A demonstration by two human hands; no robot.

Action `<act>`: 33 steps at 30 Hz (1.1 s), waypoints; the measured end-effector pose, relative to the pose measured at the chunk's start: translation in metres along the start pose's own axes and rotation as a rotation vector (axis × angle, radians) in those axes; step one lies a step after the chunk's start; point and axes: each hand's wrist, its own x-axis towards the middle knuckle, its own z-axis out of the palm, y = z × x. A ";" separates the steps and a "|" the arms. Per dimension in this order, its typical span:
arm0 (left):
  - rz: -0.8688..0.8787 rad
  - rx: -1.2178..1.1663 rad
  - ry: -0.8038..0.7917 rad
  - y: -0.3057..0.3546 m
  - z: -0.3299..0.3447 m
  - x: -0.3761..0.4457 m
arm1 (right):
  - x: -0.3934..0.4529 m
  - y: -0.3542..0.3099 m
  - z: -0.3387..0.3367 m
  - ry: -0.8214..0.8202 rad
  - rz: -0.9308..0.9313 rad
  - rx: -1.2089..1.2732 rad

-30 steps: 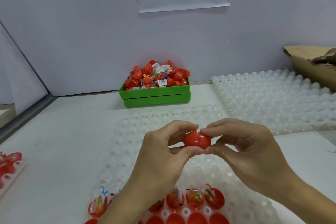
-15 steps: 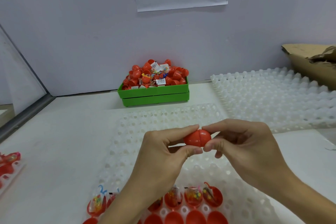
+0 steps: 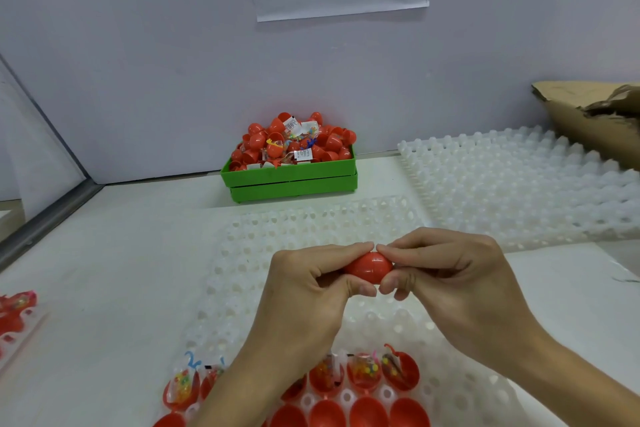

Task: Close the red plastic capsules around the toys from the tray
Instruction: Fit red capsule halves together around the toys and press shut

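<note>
Both hands have squeezed inward since a second ago, so the red capsule now shows no gap. Left hand and right hand each pinch one end, fingertips nearly meeting on top. Its long axis lies left-right between them, equally near both, above the white tray at the worktop's near edge.
</note>
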 end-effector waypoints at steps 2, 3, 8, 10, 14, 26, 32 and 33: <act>-0.001 -0.005 0.001 0.000 0.000 0.000 | 0.000 -0.002 -0.001 -0.001 0.011 0.004; -0.002 -0.007 0.000 0.001 0.001 0.000 | 0.000 -0.002 -0.001 0.001 0.015 -0.002; 0.057 0.041 0.019 0.008 0.002 -0.002 | -0.003 -0.001 0.003 0.046 0.034 -0.035; 0.082 0.097 0.038 0.012 0.002 -0.002 | -0.005 -0.002 0.007 0.053 0.039 -0.076; 0.159 0.232 0.054 0.012 0.001 0.000 | -0.005 -0.012 0.010 -0.036 0.083 -0.015; -0.006 0.022 -0.035 0.003 0.002 0.002 | -0.002 -0.015 0.013 -0.001 0.431 0.369; -0.259 -0.500 -0.260 -0.001 -0.001 0.004 | 0.003 -0.012 0.007 -0.049 0.378 0.496; -0.260 -0.510 -0.249 0.000 -0.001 0.004 | 0.004 -0.012 0.005 -0.067 0.360 0.507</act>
